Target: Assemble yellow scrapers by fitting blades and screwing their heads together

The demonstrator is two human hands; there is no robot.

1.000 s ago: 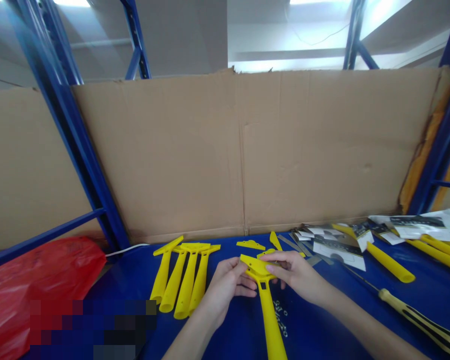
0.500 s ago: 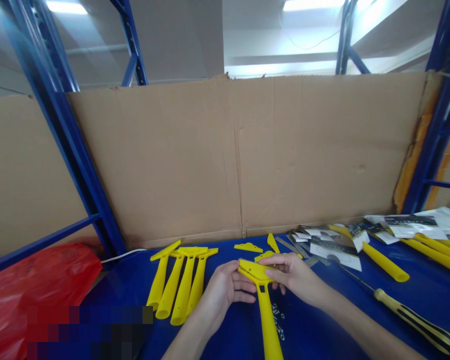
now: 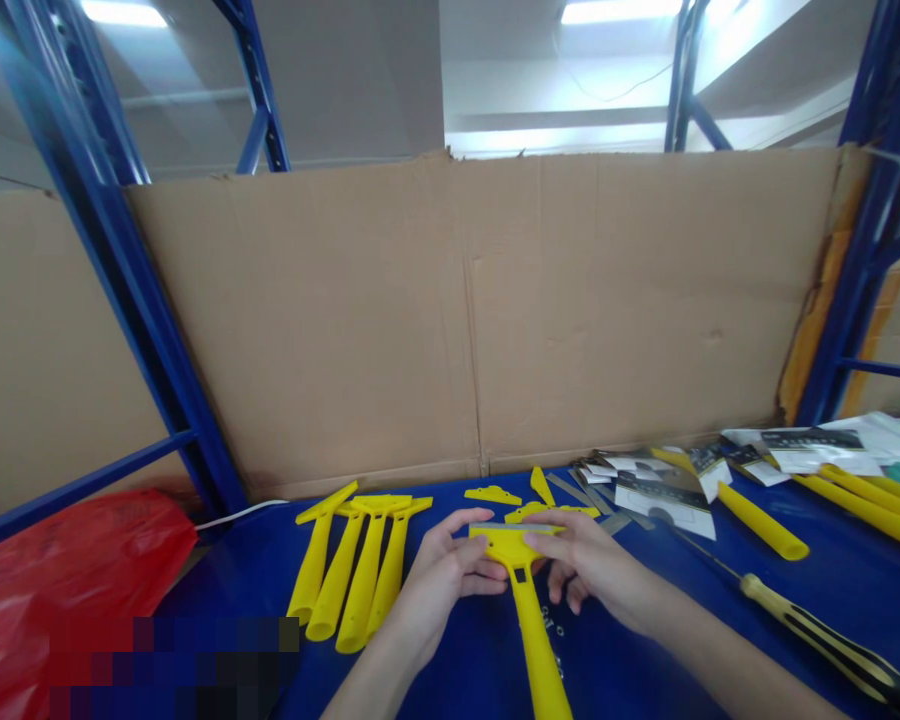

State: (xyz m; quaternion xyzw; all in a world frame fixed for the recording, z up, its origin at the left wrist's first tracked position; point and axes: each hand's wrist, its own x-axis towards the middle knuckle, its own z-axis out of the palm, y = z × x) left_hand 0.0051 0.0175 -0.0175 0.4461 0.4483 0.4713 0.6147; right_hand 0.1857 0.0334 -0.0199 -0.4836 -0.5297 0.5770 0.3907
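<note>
Between both hands, scraper handle toward viewer.

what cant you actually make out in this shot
- Head view: the head of the yellow scraper is partly covered by the left hand and right hand; its handle end is cut off by the bottom edge.
- Lower left: a pixelated patch hides whatever lies beside the red bag.
- Print on the packaging cards: too small to read.
- Small parts on the blue table near the handle: too small to identify.
</note>
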